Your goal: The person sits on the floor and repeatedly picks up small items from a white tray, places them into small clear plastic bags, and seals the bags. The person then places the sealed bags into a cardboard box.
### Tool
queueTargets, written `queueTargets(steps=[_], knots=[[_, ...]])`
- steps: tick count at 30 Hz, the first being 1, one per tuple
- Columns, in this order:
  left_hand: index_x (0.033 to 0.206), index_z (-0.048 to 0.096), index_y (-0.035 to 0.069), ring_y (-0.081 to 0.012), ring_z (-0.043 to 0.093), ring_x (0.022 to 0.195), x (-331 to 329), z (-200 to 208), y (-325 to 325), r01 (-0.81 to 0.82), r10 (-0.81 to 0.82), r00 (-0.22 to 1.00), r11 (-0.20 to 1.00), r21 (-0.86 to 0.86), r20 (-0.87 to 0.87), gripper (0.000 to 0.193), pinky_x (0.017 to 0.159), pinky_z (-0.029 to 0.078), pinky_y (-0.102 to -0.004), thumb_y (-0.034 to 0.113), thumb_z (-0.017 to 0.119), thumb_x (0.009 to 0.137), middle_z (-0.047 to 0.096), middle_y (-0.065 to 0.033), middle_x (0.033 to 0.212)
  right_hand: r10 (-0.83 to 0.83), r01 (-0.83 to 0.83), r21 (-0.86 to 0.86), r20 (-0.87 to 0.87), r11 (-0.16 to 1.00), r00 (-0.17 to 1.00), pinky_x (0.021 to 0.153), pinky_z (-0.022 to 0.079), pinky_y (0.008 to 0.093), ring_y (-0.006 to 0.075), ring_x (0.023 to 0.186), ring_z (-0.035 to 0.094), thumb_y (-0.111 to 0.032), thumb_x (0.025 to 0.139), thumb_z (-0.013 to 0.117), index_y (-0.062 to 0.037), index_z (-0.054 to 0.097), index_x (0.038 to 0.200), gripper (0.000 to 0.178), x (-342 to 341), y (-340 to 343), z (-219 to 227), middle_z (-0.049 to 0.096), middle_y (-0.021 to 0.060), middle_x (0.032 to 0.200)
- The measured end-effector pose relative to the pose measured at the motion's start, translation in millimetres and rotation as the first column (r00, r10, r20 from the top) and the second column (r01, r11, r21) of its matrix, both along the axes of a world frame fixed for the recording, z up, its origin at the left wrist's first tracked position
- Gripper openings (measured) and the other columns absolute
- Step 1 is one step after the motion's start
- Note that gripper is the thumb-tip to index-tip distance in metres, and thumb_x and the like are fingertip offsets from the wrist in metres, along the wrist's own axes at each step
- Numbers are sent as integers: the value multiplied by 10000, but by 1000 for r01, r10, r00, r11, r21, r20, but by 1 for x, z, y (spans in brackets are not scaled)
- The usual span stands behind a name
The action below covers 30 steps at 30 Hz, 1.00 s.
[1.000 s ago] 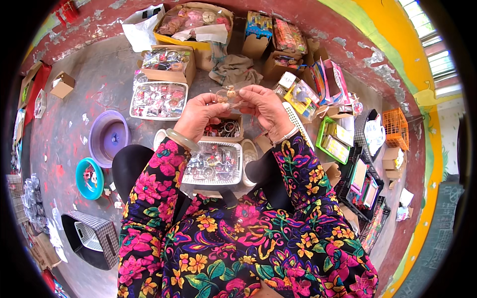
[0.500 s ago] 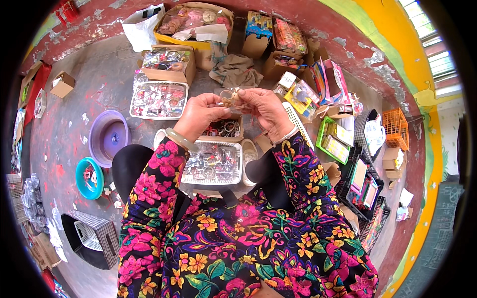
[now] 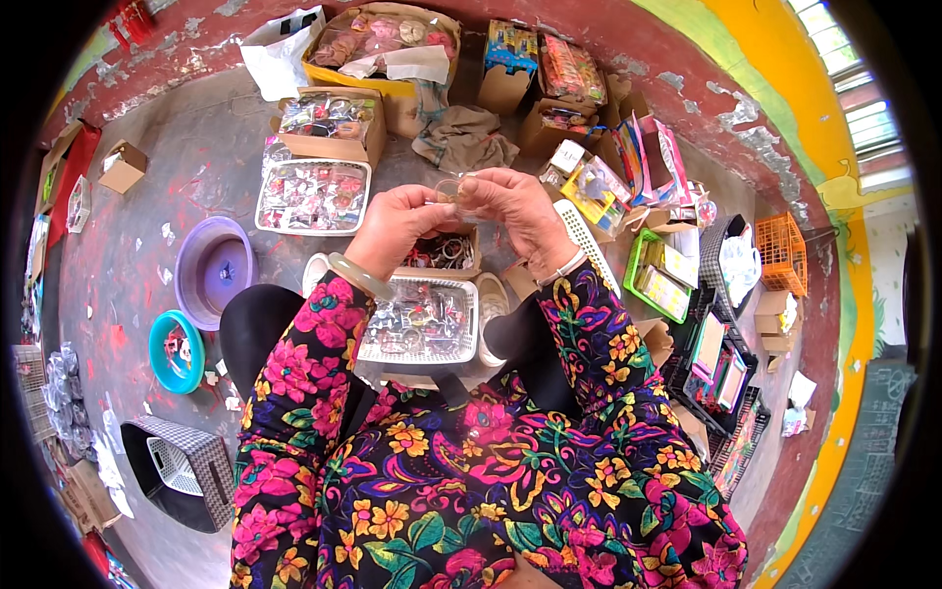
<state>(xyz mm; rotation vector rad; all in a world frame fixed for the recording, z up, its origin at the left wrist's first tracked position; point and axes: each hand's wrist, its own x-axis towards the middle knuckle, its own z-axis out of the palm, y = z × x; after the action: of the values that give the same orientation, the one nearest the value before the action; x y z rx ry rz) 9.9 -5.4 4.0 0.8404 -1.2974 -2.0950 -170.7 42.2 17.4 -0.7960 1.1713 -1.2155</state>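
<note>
Grey concrete floor (image 3: 118, 255), scuffed with red marks and littered with paper scraps; red wall (image 3: 677, 123) with flaking paint behind. All bearings taken from the white basket (image 3: 475, 329) between the person's knees.

Small pale loop (image 3: 447, 184), seemingly in clear film, was held up above the far edge of the white basket, between two bare hands. Left hand (image 3: 400, 226): grip closed to a pinch, thumb against forefinger, on the near left side of the loop. Right hand (image 3: 520, 208): grip likewise pinched, thumb and forefinger at the loop's right side, remaining fingers curled. Exact contact partly hidden by the fingers. Pale bangle (image 3: 359, 276) on the left wrist.

White basket held many clear-wrapped small items. Just beyond it stood a cardboard box (image 3: 469, 267) of dark and coloured bands. Pale shoe (image 3: 494, 312) close on its right.

Beyond and left of the basket: white tray (image 3: 312, 234) full of packaged pieces. Well left: purple basin (image 3: 184, 285) and, slightly nearer the wearer, teal basin (image 3: 202, 358). Beyond, further off: crumpled grey-brown cloth (image 3: 466, 137). Right: green basket (image 3: 655, 305) with packets; far right, orange crate (image 3: 782, 257).
</note>
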Motion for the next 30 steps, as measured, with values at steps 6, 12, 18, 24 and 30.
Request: queueTargets(steps=[6,12,18,24,30], knots=[[936,606,6,-96,604,747,1,1,1,37,-38,999,998,-46,-11,140,681,454,-207,110,606,841,652,-58,854,7,-5,-38,51,999,999,679,438,212,90,699,561,-131,783,674,0,633,865,160,1,1,-3,622,36,768],[936,616,10,-73,573,745,-1,11,-1,-98,98,995,995,2,29,161,680,445,-203,147,603,851,644,-27,837,5,-5,-65,-4,998,1000,669,441,208,83,701,556,-121,792,663,2,641,865,145,1,2,2,621,32,763],[919,642,21,-58,556,750,1,1,-1,-188,182,979,980,-69,-86,189,694,431,-209,189,565,881,645,-13,842,45,-48,-73,-37,996,998,649,429,206,78,695,547,-130,788,672,-5,648,864,149,8,3,6,615,20,740],[905,639,15,-76,568,743,1,4,1,-238,232,969,968,-78,-86,204,698,442,-215,200,554,887,643,-34,829,5,-10,-111,-41,994,999,655,446,211,79,697,559,-133,802,658,4,646,886,161,11,2,3,620,23,754],[949,600,14,-105,589,744,8,9,-3,-292,314,942,941,169,-120,213,673,486,-231,209,531,900,633,-48,850,-22,23,-30,13,999,1000,671,466,223,99,688,582,-158,816,647,10,639,900,188,-1,1,0,630,39,768]])
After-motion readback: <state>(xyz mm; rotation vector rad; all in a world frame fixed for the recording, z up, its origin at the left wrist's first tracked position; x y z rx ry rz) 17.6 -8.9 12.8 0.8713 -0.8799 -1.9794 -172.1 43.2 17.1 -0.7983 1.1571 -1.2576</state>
